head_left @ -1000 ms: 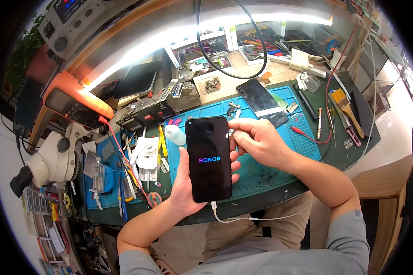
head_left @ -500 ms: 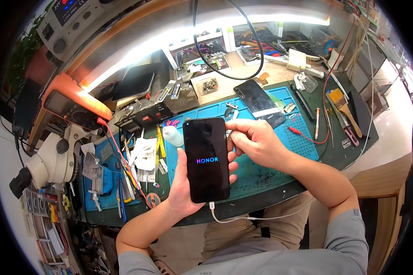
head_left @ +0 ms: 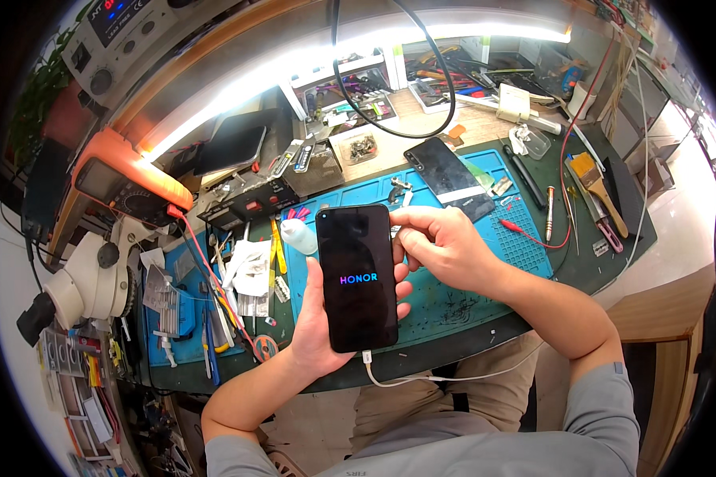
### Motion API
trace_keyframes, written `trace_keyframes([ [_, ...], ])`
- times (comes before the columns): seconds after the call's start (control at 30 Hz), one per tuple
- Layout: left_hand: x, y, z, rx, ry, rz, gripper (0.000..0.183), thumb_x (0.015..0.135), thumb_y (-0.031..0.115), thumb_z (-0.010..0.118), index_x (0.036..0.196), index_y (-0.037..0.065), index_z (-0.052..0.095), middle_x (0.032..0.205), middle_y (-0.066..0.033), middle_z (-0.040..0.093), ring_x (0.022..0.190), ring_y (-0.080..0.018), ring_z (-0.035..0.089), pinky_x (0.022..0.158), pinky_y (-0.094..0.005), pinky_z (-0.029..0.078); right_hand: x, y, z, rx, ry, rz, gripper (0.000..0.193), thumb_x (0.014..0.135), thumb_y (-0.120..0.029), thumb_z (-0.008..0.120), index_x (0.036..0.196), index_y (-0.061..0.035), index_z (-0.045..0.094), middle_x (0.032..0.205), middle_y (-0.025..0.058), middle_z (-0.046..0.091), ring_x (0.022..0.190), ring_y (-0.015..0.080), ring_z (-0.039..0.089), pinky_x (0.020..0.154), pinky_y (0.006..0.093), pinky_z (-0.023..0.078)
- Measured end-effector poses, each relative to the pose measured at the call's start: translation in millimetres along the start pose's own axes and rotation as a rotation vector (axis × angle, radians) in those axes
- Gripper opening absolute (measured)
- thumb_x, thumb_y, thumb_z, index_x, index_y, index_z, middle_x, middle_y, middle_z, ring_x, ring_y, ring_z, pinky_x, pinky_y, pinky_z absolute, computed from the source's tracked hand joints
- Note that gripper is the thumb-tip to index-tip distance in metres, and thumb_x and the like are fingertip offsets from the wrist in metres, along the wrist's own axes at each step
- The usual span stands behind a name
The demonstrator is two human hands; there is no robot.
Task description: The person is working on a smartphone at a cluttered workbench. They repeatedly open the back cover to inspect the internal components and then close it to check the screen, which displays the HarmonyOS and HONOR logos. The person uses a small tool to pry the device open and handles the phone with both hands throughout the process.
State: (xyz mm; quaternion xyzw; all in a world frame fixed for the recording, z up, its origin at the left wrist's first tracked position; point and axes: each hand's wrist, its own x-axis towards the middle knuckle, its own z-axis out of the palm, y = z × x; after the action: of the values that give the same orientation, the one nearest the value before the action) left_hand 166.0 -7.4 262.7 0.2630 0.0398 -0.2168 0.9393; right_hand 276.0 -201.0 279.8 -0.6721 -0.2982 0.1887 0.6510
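Observation:
A black smartphone [head_left: 357,314] is held upright over the bench edge, its dark screen lit with a small blue and purple logo. My left hand [head_left: 317,342] is wrapped round it from below, thumb along the left side and fingertips showing past the right side. At the upper right edge, the curled fingers and thumb of my right hand [head_left: 431,242] grip the phone's side; part of that contact is hidden. A white charging cable [head_left: 367,362] is plugged into the bottom of the phone and runs off to the right, across my lap.
Behind the phone lies a blue work mat [head_left: 422,306], with a second phone [head_left: 445,175] on it. A squeeze bottle [head_left: 297,236] stands beside my phone. An orange multimeter [head_left: 127,183] and a white microscope [head_left: 83,282] occupy the left. Brushes [head_left: 593,191] and screwdrivers lie right.

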Motion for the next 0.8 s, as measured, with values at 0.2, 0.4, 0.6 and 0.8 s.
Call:
trace_keyframes([
  [0.2, 0.4, 0.2, 0.9, -0.004, -0.017, -0.002, 0.091, 0.095, 0.077, 0.023, 0.154, 0.007, 0.031, 0.145, -0.0155, 0.05, 0.127, -0.0291, 0.055, 0.109, -0.0482, 0.045, -0.1, -0.6, -1.1, -0.003, -0.009, 0.007, 0.033, 0.099, -0.002, 0.045, 0.124, 0.0006, 0.066, 0.079, 0.0026, 0.069, 0.07, 0.0053, 0.063, 0.066, 0.0239, 0.054],
  [0.4, 0.3, 0.3, 1.5, 0.017, 0.005, 0.001, 0.091, 0.096, 0.077, 0.024, 0.155, 0.008, 0.03, 0.146, -0.0155, 0.049, 0.128, -0.0292, 0.055, 0.109, -0.0484, 0.044, 0.4, -0.4, -0.1, 0.025, -0.006, 0.0, 0.034, 0.097, -0.001, 0.042, 0.121, 0.001, 0.066, 0.077, 0.0045, 0.069, 0.07, 0.0074, 0.066, 0.067, 0.0258, 0.055],
  [0.6, 0.4, 0.6, -0.2, 0.029, -0.013, 0.01, 0.091, 0.096, 0.076, 0.024, 0.154, 0.008, 0.031, 0.145, -0.0156, 0.05, 0.127, -0.0288, 0.055, 0.109, -0.0483, 0.044, 0.4, -0.2, -0.2, -0.01, 0.01, -0.002, 0.034, 0.097, -0.001, 0.043, 0.122, 0.0005, 0.067, 0.077, 0.0046, 0.07, 0.07, 0.0069, 0.066, 0.066, 0.0256, 0.054],
  [0.8, 1.3, -0.1, -0.1, 0.018, -0.013, 0.008, 0.09, 0.096, 0.076, 0.024, 0.155, 0.008, 0.03, 0.145, -0.0152, 0.05, 0.127, -0.0287, 0.055, 0.108, -0.0482, 0.045, 0.6, 0.3, -0.6, -0.033, 0.014, -0.018, 0.035, 0.096, -0.001, 0.044, 0.122, -0.0001, 0.067, 0.075, 0.0045, 0.07, 0.068, 0.0059, 0.065, 0.064, 0.025, 0.053],
])
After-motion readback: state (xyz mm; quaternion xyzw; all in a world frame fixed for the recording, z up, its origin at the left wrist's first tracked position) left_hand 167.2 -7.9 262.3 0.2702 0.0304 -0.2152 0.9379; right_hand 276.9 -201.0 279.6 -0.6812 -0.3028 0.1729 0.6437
